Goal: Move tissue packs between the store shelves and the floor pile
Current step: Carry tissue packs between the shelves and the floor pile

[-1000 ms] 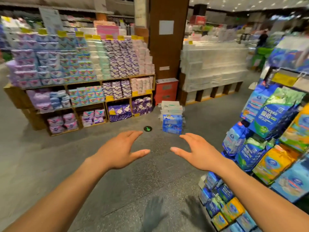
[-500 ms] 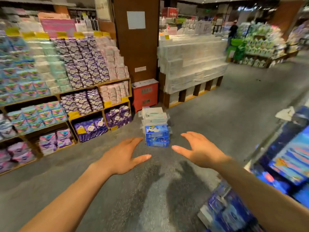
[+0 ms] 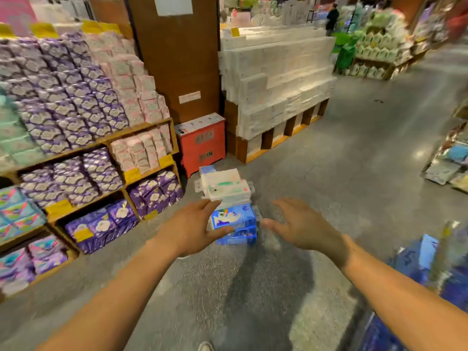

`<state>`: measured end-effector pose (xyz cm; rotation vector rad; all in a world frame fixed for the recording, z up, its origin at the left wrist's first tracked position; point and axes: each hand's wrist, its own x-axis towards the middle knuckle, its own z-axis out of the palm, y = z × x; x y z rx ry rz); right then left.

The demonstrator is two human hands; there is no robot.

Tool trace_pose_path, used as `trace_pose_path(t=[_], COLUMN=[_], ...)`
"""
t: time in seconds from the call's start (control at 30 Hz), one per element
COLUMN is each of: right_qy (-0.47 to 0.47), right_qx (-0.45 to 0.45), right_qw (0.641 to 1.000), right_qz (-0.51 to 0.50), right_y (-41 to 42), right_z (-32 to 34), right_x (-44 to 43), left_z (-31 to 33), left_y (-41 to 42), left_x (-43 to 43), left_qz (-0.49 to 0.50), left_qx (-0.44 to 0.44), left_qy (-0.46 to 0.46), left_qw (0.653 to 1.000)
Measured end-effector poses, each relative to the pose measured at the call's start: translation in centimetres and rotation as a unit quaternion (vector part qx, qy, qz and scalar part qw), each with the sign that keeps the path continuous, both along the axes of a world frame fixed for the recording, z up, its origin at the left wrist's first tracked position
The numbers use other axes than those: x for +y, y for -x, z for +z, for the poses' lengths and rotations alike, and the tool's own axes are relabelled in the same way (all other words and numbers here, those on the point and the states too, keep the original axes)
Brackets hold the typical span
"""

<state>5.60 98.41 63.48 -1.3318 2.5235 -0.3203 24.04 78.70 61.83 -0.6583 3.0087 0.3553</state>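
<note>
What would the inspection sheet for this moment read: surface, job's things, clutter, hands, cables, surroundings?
Surface: grey speckled floor, arm shadows on it.
Job's things: floor pile, white tissue packs stacked on blue tissue packs.
Clutter: red plastic box beside brown pillar.
Hands: left hand and right hand open, empty, spread toward the pile; contact unclear.
Cables: nothing seen.
Surroundings: wooden shelves of purple and pink packs; white-pack pallet display; distant person.

Brown pillar (image 3: 177, 59) at my twelve o'clock, white notice (image 3: 173, 5) high on it, red cabinet (image 3: 202, 145) at its foot, speckled grey floor (image 3: 354, 160), person in dark clothes (image 3: 331, 17) far off at one o'clock, my shoe tip (image 3: 205, 347) at six.
</note>
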Motion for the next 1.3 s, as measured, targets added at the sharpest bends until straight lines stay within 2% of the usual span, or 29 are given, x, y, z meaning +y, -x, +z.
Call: trace_pose_path(t=[0.13,0.33,0.6,0.8,1.1,1.2,1.3], right_qy=[-0.002,-0.042,-0.073,-0.085,-0.178,-0.152,-0.134], right_qx=[-0.063,-0.071,-0.111,-0.112,-0.118,-0.136,-0.153], right_qw=[0.998,0.993,0.99,0.989,0.975,0.974,0.969], right_qz=[-0.025,-0.086,-0.053,-0.056,-0.062,-0.1,-0.14], right_y=[6.3,17.6,35.0,43.6,47.8,48.6,50.1], right_z=[-0.7,-4.2,-15.1,-30.6,-60.7,-68.9,-75.8], right_x=[-7.6,-16.9,-31.4,-39.2,-46.0,-47.1,-47.5], left_z=[-1.3,-4.5,-16.3,-30.2,-60.7,-69.6,-76.4], left_y=[7.5,19.0,32.7,40.1,43.5,43.5,43.7], left_x=[-9.1,-19.8,-31.1,-37.2,-43.8,-44.7,-45.1], left_qz=[-0.033,-0.033,0.047,0.071,0.099,0.161,0.265], left_qx=[-0.029,-0.041,-0.046,-0.064,-0.081,-0.086,-0.076], left_qy=[-0.022,-0.031,-0.051,-0.087,-0.107,-0.105,-0.155], left_qw=[0.999,0.998,0.997,0.992,0.986,0.978,0.949])
